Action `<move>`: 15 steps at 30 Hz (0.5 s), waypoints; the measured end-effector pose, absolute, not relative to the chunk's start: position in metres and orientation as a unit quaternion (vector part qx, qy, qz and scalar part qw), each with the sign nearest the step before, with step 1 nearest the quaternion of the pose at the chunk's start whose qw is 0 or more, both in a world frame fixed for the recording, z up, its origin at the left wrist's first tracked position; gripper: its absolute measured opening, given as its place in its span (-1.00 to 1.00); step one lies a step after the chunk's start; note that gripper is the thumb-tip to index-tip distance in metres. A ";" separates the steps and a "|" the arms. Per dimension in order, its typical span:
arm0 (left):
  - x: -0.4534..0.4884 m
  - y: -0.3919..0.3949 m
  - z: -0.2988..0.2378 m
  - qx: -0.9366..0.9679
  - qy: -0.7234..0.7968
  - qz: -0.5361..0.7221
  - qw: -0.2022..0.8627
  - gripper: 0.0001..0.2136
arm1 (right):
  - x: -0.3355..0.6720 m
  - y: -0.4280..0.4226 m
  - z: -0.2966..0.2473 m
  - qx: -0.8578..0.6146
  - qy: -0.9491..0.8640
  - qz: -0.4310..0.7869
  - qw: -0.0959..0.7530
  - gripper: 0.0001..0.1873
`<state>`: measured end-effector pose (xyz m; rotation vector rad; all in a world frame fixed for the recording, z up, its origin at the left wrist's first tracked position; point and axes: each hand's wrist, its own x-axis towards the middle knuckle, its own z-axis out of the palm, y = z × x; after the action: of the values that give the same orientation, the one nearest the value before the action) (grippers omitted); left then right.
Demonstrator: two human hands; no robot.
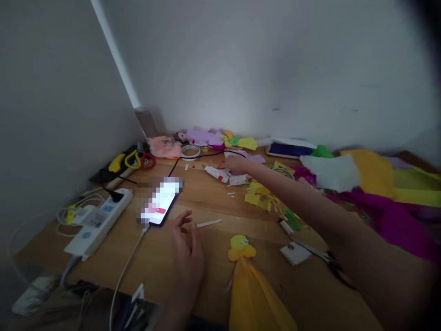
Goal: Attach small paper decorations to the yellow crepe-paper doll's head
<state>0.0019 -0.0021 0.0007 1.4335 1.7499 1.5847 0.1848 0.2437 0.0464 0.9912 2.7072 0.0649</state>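
At the far middle of the table, my right hand has its fingers closed at the back of a white hot glue gun, whose nozzle points left; the grip is partly hidden and blurred. My left hand rests near the front with fingers loosely bent and apart. A thin white stick lies just beside its fingertips. Right of my left hand lies a figure with a yellow head and a long orange-yellow cloth or paper skirt.
A lit phone on a white cable and a power strip lie left. Scissors and a small white square are under my right forearm. Tape and coloured sheets line the back and right.
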 end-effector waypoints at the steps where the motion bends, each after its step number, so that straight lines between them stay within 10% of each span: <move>1: 0.002 -0.003 0.001 0.514 0.619 0.561 0.194 -0.76 | 0.185 0.243 0.048 0.334 0.933 0.027 0.134 -0.72; 15: 0.002 -0.006 0.003 0.564 0.604 0.516 0.226 -0.82 | 0.204 0.230 0.162 0.388 0.911 0.136 -0.025 -0.58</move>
<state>0.0020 -0.0058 0.0035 1.5541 1.6661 1.4233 0.2040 0.2297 0.1620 1.2375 2.9102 0.4354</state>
